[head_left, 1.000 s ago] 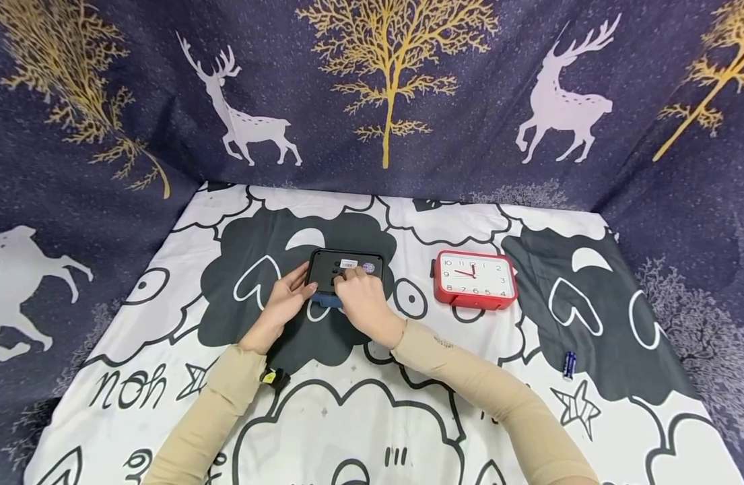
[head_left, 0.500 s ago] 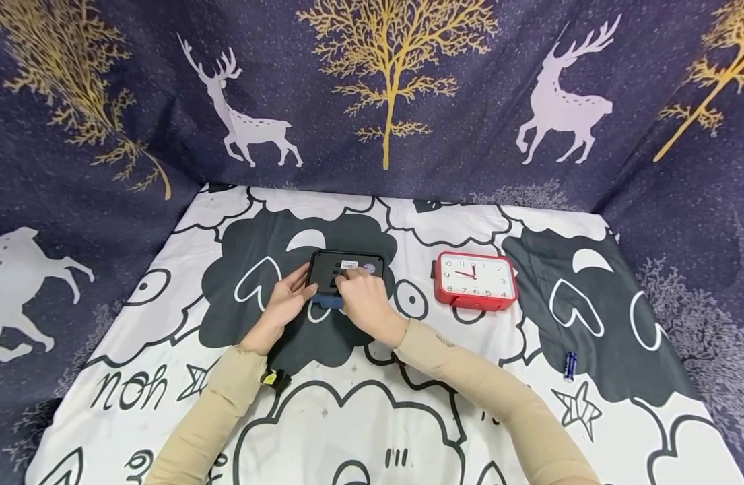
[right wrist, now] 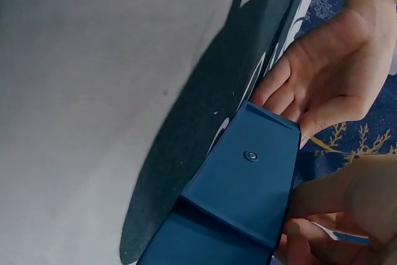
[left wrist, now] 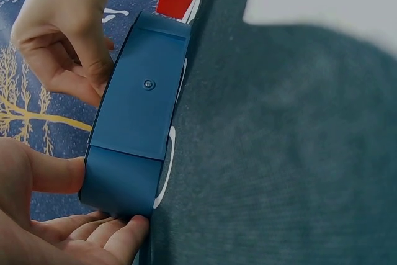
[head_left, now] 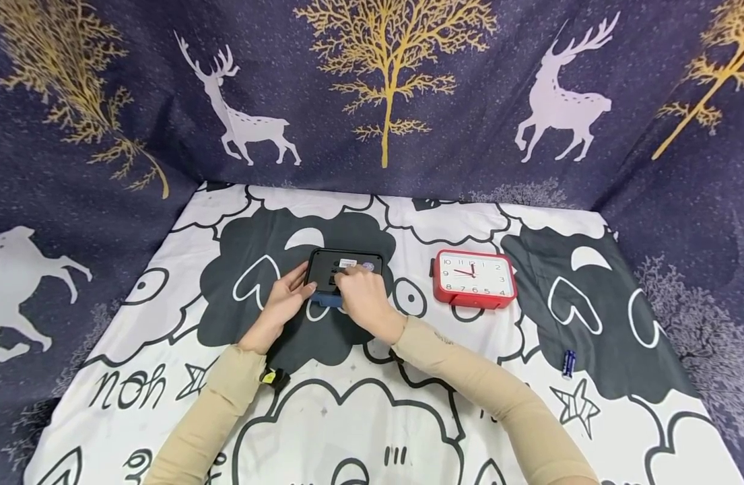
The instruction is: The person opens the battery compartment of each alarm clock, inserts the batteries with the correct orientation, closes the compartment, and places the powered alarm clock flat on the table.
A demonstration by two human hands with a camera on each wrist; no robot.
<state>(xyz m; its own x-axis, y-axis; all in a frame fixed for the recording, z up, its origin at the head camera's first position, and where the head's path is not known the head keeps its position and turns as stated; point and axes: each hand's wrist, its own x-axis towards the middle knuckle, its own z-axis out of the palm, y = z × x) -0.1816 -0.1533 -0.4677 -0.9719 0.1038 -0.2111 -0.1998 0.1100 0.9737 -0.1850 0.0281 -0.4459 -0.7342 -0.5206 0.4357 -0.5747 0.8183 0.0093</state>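
A blue alarm clock [head_left: 323,269] lies face down in the head view, its black back with a label and small knobs turned up. My left hand [head_left: 282,300] grips its left end, thumb on the back edge and fingers round the side. The right hand [head_left: 367,300] has curled fingers against the middle of the back, pinching at a spot they hide. In the left wrist view the blue side [left wrist: 133,110] of the clock shows a screw. Both hands also appear in the right wrist view, on either side of the black edge.
To the right stands a red alarm clock [head_left: 475,277], its white face up. Blue batteries [head_left: 568,364] lie farther right, too small to count surely. A patterned cloth [head_left: 347,411] covers the table, and a dark curtain [head_left: 456,155] hangs behind.
Only the right hand's fingers shift slightly on the clock's back. The left hand, the clock and the other things stay in place.
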